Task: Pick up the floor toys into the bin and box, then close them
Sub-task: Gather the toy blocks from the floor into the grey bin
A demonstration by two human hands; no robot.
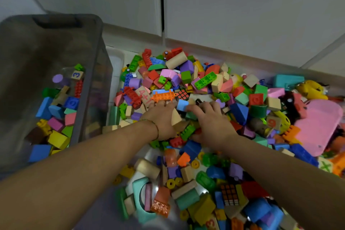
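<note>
A big heap of coloured wooden blocks and plastic bricks [186,80] covers the white floor. My left hand [162,117] and my right hand [211,121] lie palm-down side by side on the middle of the heap, fingers curled into the pieces. A beige wedge block [176,120] and a light blue block [182,104] sit between the hands. Whether either hand has hold of a piece is hidden under the palms. At the left stands a grey translucent bin [89,43], open, with several blocks in its bottom.
White cabinet doors [242,5] and a skirting run along the back. A pink flat plastic piece [317,127], a yellow toy [313,89] and a teal box [287,80] lie at the right. A white lid [116,59] rests behind the bin. Two cube puzzles [229,194] sit among the blocks.
</note>
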